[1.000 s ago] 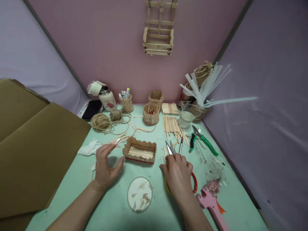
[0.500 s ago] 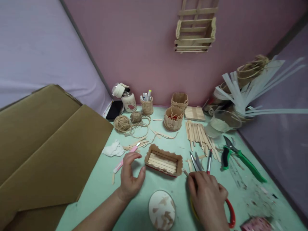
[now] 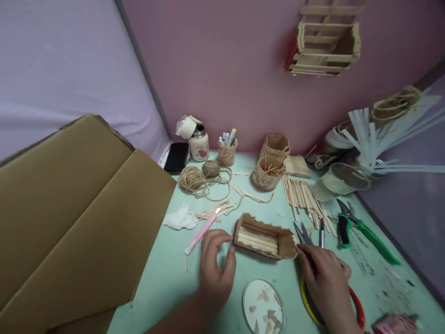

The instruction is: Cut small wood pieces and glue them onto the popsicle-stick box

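An open box (image 3: 264, 253) with brown cardboard walls, a jagged rim and pale sticks along its floor lies before me. My left hand (image 3: 217, 264) is at its left end, fingers curved and thumb apart, holding nothing. At the right end, my right hand (image 3: 323, 273) pinches what looks like a small wood chip, mostly hidden by the fingertips, close to the box's corner. Scissors (image 3: 304, 234) with red and yellow handles lie partly under that hand. Between my forearms is a round white lid (image 3: 255, 306) with several small wood chips on it.
A pink craft knife (image 3: 201, 232) and crumpled white tissue (image 3: 181, 217) lie left. Behind are twine balls (image 3: 191, 178), a decorated cup (image 3: 267, 174) and loose sticks (image 3: 302, 197). Green-handled pruners (image 3: 370, 234) lie right. A large cardboard piece (image 3: 86, 222) fills the left side.
The view has shifted, so the scene sits further right. The box has turned slightly, its right end angled outward. My right fingertips have come closer to that end; my left hand stays open.
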A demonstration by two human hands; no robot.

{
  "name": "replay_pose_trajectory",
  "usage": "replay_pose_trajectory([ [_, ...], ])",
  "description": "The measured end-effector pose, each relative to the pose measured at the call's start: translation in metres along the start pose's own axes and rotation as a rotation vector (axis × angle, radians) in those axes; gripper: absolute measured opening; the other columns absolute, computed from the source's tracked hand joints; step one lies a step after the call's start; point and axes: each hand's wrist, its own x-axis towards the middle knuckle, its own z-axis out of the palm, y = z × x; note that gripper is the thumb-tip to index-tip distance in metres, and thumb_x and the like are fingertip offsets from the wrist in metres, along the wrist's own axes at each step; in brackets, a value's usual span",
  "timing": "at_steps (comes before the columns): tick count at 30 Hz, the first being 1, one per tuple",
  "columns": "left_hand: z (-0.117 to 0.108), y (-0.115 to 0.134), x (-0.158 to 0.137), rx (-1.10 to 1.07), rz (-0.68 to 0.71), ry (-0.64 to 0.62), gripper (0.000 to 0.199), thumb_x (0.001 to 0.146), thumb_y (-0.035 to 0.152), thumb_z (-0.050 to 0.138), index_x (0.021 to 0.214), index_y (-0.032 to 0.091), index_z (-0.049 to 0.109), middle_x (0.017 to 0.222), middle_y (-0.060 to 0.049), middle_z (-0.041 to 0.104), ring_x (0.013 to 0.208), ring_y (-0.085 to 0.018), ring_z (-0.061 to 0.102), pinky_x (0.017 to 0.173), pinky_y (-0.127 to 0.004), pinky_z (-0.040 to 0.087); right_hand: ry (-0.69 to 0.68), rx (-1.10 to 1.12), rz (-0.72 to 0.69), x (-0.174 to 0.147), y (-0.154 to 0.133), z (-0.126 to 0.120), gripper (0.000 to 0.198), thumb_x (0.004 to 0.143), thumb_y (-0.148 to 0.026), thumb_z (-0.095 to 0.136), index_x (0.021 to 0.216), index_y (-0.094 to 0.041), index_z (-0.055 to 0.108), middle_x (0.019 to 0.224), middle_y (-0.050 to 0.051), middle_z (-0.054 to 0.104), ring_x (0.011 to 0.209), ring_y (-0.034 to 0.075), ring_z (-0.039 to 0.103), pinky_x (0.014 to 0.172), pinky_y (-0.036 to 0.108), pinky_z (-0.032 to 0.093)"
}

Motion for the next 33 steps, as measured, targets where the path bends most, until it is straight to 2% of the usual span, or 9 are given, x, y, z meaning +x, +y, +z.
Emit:
replay_pose_trajectory([
  [6,-0.005,0.016,-0.005,0.049,0.260,-0.159,0.025,0.072,0.009,0.054,0.094,0.023,0.053,0.087,-0.007,0.059,0.086,-0.021,0.054,0.078,-0.040,0.041,0.029,-0.052,-0.068,0.001,-0.002,-0.002,0.035,0.088,-0.045,0.037,0.085,-0.021,0.063,0.082,0.007,0.067,0.080,0.025,0.056,0.070,0.038,0.030],
  [12,-0.010,0.019,-0.003,0.151,0.424,-0.196,0.015,0.074,0.014,0.051,0.084,0.024,0.058,0.080,-0.002,0.064,0.082,-0.017,0.057,0.078,-0.036,0.038,0.158,0.032,0.009,-0.001,-0.006,-0.011,0.028,0.085,-0.039,0.041,0.080,-0.019,0.060,0.075,0.007,0.063,0.074,0.023,0.056,0.072,0.037,0.034],
  [15,-0.015,0.015,0.005,0.185,0.383,-0.151,0.012,0.077,0.017,0.050,0.083,0.023,0.058,0.080,-0.003,0.065,0.083,-0.017,0.057,0.081,-0.036,0.039,0.202,0.106,0.071,-0.002,-0.010,-0.020,0.027,0.085,-0.031,0.038,0.069,-0.019,0.055,0.065,0.006,0.058,0.067,0.022,0.055,0.068,0.035,0.037],
  [18,-0.027,0.007,0.020,0.242,0.225,0.087,0.010,0.081,0.020,0.048,0.084,0.021,0.057,0.084,-0.004,0.064,0.085,-0.018,0.057,0.083,-0.036,0.040,0.202,0.154,0.064,-0.005,-0.016,-0.036,0.029,0.086,-0.030,0.037,0.066,-0.020,0.054,0.065,0.005,0.058,0.067,0.021,0.055,0.068,0.034,0.038],
  [21,-0.040,-0.003,0.036,0.297,0.080,0.273,0.012,0.083,0.023,0.047,0.090,0.020,0.057,0.086,-0.004,0.061,0.084,-0.017,0.056,0.084,-0.034,0.041,0.275,0.173,0.072,-0.014,-0.017,-0.054,0.022,0.085,-0.033,0.043,0.087,-0.019,0.059,0.082,0.008,0.060,0.085,0.024,0.056,0.076,0.036,0.040],
  [23,-0.046,-0.008,0.044,0.305,0.006,0.335,0.015,0.082,0.024,0.047,0.093,0.019,0.057,0.087,-0.004,0.060,0.083,-0.016,0.056,0.081,-0.031,0.042,0.303,0.160,0.095,-0.023,-0.013,-0.066,0.030,0.083,-0.036,0.046,0.104,-0.017,0.056,0.090,0.011,0.059,0.094,0.026,0.054,0.079,0.037,0.040],
  [25,-0.047,-0.010,0.048,0.291,-0.016,0.346,0.015,0.082,0.024,0.048,0.092,0.019,0.057,0.086,-0.003,0.060,0.082,-0.015,0.056,0.078,-0.028,0.043,0.268,0.120,0.142,-0.033,-0.004,-0.076,0.035,0.082,-0.040,0.047,0.108,-0.017,0.055,0.092,0.011,0.059,0.090,0.026,0.055,0.077,0.038,0.041],
  [29,-0.040,-0.008,0.047,0.291,-0.006,0.342,0.016,0.079,0.023,0.050,0.092,0.018,0.058,0.085,-0.002,0.061,0.080,-0.014,0.056,0.076,-0.027,0.043,0.167,0.042,0.216,-0.054,0.017,-0.092,0.034,0.082,-0.046,0.044,0.095,-0.018,0.060,0.091,0.010,0.062,0.083,0.025,0.057,0.072,0.036,0.041],
  [33,-0.033,-0.006,0.045,0.289,0.006,0.274,0.016,0.078,0.026,0.052,0.089,0.018,0.059,0.084,-0.001,0.061,0.079,-0.013,0.056,0.076,-0.027,0.043,-0.018,0.052,0.288,-0.067,0.026,-0.092,0.033,0.082,-0.046,0.046,0.092,-0.018,0.060,0.088,0.010,0.063,0.075,0.022,0.057,0.067,0.033,0.041],
])
